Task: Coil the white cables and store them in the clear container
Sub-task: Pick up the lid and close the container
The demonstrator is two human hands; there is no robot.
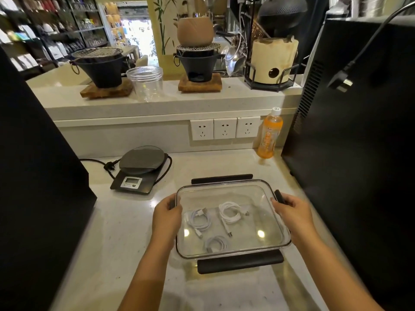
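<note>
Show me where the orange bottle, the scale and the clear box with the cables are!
orange bottle (268, 133): head view, on the middle of its orange body.
scale (142, 161): head view, on the round dark weighing plate.
clear box (221, 183): head view, on its far rim.

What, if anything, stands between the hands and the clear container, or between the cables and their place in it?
Nothing visible: the left hand and right hand grip the clear container by its sides, and three coiled white cables already lie inside.
</note>
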